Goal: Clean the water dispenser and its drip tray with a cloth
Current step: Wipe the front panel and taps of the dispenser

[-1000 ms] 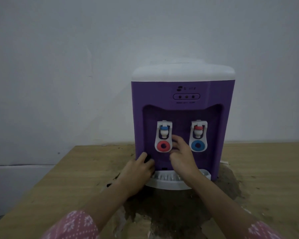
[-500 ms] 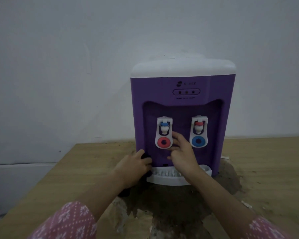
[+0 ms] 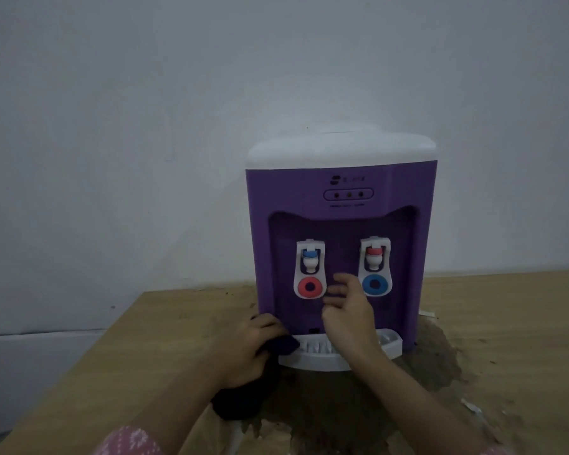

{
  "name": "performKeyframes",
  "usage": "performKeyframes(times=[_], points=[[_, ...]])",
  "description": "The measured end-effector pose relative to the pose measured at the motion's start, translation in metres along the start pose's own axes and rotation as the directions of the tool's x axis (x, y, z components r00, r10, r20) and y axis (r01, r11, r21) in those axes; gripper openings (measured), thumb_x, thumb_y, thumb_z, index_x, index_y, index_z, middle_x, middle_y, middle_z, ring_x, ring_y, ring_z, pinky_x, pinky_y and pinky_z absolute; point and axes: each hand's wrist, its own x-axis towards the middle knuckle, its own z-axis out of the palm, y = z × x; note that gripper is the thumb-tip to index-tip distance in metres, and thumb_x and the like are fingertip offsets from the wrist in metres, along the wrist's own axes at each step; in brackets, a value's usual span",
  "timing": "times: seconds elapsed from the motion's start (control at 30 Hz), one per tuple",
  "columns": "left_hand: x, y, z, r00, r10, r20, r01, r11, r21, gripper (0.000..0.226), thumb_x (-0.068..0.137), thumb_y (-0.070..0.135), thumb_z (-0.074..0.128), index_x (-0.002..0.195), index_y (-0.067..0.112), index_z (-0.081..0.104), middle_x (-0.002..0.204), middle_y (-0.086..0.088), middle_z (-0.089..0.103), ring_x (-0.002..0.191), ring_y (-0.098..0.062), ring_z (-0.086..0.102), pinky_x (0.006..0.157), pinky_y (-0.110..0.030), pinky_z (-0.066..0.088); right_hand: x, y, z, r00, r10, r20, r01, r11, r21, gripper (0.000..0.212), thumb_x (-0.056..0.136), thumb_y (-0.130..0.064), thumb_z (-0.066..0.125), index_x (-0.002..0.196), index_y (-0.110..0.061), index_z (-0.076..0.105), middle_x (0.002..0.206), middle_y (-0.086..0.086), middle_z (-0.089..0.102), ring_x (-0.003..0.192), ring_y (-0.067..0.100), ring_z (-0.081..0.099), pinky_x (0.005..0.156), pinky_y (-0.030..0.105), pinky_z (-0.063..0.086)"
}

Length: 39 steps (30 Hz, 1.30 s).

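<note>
Head view: a purple water dispenser [image 3: 340, 244] with a white top stands on a wooden table [image 3: 506, 323] against a pale wall, directly ahead of both hands. Its white drip tray [image 3: 312, 354] juts out at the foot of the front panel, between and just beyond the two wrists.

The left hand [image 3: 248, 348] is at the dispenser's lower left corner, fingers curled around a dark cloth [image 3: 243, 395]. Part of the cloth bunches out past the knuckles and touches the left end of the drip tray; the rest hangs down under the palm toward the table.

The right hand [image 3: 349, 310] is raised inside the dispenser's recess, above the drip tray. Its fingers are loosely bent and hold nothing; the fingertips lie at the purple back panel between the two taps, though real contact cannot be made out. Just left of these fingertips is the tap with the red round pad [image 3: 310, 285] and a blue cap above it; just right is the tap with the blue round pad [image 3: 374, 284] and a red cap above it.

Under and in front of the dispenser, below both forearms, the table surface bears a large dark worn patch [image 3: 358, 405]. Pink patterned sleeves [image 3: 128, 443] show at the bottom edge, nearest the left forearm.
</note>
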Motion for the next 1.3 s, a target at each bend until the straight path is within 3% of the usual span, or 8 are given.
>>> performKeyframes(times=[0.13, 0.3, 0.5, 0.67, 0.83, 1.0, 1.1, 1.3], points=[[0.001, 0.019, -0.021, 0.884, -0.165, -0.437, -0.027, 0.916, -0.401, 0.045, 0.084, 0.006, 0.062, 0.117, 0.034, 0.052, 0.118, 0.014, 0.055, 0.109, 0.005, 0.049, 0.098, -0.019, 0.042, -0.016, -0.005, 0.006, 0.977, -0.191, -0.097, 0.193, 0.981, 0.012, 0.028, 0.085, -0.001, 0.055, 0.086, -0.028, 0.050, 0.081, -0.003, 0.054, 0.070, -0.003, 0.052, 0.060, 0.007, 0.044], [0.025, 0.069, -0.042, 0.736, -0.313, -0.601, -0.138, 0.799, -0.585, 0.041, 0.083, 0.021, 0.063, 0.120, 0.031, 0.050, 0.119, 0.011, 0.053, 0.108, 0.002, 0.051, 0.089, -0.011, 0.044, -0.023, -0.020, 0.018, 0.967, -0.225, 0.123, 0.184, 0.942, 0.280, 0.031, 0.095, -0.027, 0.043, 0.124, -0.028, 0.050, 0.115, -0.007, 0.060, 0.105, 0.004, 0.057, 0.090, 0.024, 0.048], [0.041, 0.108, -0.046, 0.906, -0.235, -0.353, -0.194, 0.511, -0.838, 0.048, 0.079, 0.024, 0.041, 0.126, 0.038, 0.041, 0.133, 0.017, 0.044, 0.119, 0.013, 0.039, 0.096, -0.002, 0.029, -0.018, -0.030, -0.011, 0.981, -0.160, 0.106, 0.090, 0.871, 0.483, 0.024, 0.090, -0.039, 0.043, 0.109, -0.041, 0.056, 0.098, -0.021, 0.068, 0.093, -0.002, 0.063, 0.067, 0.011, 0.050], [0.056, 0.121, -0.053, 0.946, -0.086, -0.313, -0.113, 0.819, -0.563, 0.039, 0.084, 0.038, 0.027, 0.115, 0.062, 0.029, 0.111, 0.055, 0.031, 0.112, 0.022, 0.015, 0.091, -0.001, 0.007, -0.013, -0.038, -0.045, 0.974, -0.224, -0.025, 0.215, 0.890, 0.402, 0.027, 0.089, -0.027, 0.055, 0.113, -0.038, 0.058, 0.099, -0.015, 0.070, 0.096, 0.003, 0.064, 0.071, 0.014, 0.051], [0.081, 0.130, -0.077, 0.849, -0.008, -0.528, -0.122, 0.970, -0.210, 0.047, 0.079, 0.033, 0.047, 0.126, 0.034, 0.049, 0.120, 0.025, 0.049, 0.112, 0.008, 0.027, 0.087, -0.014, 0.015, 0.015, -0.060, -0.072, 0.807, -0.450, -0.381, 0.427, 0.892, -0.148, 0.046, 0.091, -0.017, 0.054, 0.135, -0.023, 0.043, 0.117, -0.004, 0.056, 0.105, 0.011, 0.054, 0.085, 0.015, 0.040], [0.100, 0.140, -0.091, 0.754, 0.005, -0.656, -0.081, 0.993, -0.085, 0.054, 0.072, 0.022, 0.054, 0.125, 0.014, 0.052, 0.127, 0.002, 0.055, 0.123, -0.012, 0.039, 0.095, -0.022, 0.023, 0.051, -0.075, -0.085, 0.684, -0.716, -0.141, 0.468, 0.578, -0.668, 0.047, 0.094, -0.016, 0.049, 0.138, -0.025, 0.037, 0.142, 0.017, 0.033, 0.108, 0.030, 0.055, 0.070, 0.035, 0.053], [0.108, 0.143, -0.094, 0.753, 0.039, -0.657, -0.076, 0.997, -0.029, 0.056, 0.070, 0.019, 0.055, 0.126, 0.011, 0.052, 0.126, -0.001, 0.055, 0.123, -0.018, 0.043, 0.097, -0.026, 0.027, 0.062, -0.057, -0.099, 0.701, -0.705, -0.108, 0.441, 0.548, -0.711, 0.049, 0.092, -0.012, 0.052, 0.138, -0.022, 0.039, 0.139, 0.020, 0.033, 0.091, 0.032, 0.059, 0.058, 0.031, 0.050], [0.125, 0.141, -0.099, 0.728, 0.136, -0.672, -0.023, 0.984, 0.174, 0.067, 0.067, 0.019, 0.065, 0.130, 0.005, 0.048, 0.134, -0.010, 0.051, 0.129, -0.028, 0.042, 0.103, -0.036, 0.027, 0.068, -0.044, -0.119, 0.790, -0.485, -0.375, 0.238, 0.806, -0.541, 0.045, 0.095, -0.019, 0.046, 0.139, -0.023, 0.037, 0.138, 0.013, 0.034, 0.094, 0.028, 0.057, 0.069, 0.026, 0.042]])
